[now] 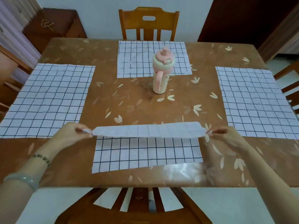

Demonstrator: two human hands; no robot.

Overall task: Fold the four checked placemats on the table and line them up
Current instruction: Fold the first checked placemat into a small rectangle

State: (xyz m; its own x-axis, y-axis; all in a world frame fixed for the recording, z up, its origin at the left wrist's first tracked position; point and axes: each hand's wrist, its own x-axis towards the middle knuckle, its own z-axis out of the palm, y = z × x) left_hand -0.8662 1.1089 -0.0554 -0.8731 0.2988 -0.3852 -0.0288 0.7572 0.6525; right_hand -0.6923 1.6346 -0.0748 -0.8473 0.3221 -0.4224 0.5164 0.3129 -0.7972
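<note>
Pinching the nearest placemat (145, 152) by its two far corners, the left hand (73, 132) and right hand (224, 135) grip the cloth between thumb and fingertips. That edge is raised, pale underside up. The near half lies flat on the table (129, 97). The left placemat (48, 97), far placemat (137, 62) and right placemat (255, 101) lie unfolded. A pink bottle (161, 73) stands mid-table.

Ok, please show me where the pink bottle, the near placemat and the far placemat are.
pink bottle (165, 81): head view, on its cream body right of the handle.
near placemat (145, 152): head view, on the flat checked part lying on the table.
far placemat (135, 62): head view, on its left half.
</note>
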